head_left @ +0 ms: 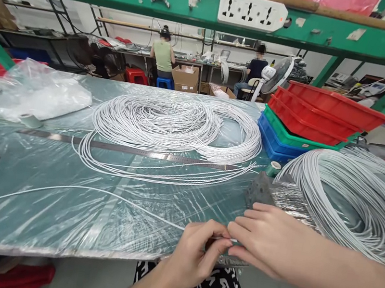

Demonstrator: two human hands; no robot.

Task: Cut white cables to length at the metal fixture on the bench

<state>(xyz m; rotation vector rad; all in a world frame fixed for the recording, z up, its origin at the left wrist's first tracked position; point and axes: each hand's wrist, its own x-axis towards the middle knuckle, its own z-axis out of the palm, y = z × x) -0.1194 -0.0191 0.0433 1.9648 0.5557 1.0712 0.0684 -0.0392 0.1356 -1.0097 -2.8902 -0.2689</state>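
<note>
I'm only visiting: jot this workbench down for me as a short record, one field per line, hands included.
Left hand: pinches a white cable between thumb and fingers
Right hand: fingertips on the same cable, close beside the left hand
Table centre: coils of white cable, with a metal ruler on their near side
Table right: stacked bins in red, green and blue; another large coil
Table left: clear plastic bag
Background: two people at another bench

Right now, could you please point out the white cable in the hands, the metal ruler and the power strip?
White cable (pixel 90 188), head view: top of its arc.
Metal ruler (pixel 140 152), head view: uncovered middle stretch.
Power strip (pixel 252 12), head view: middle of its face.
</note>
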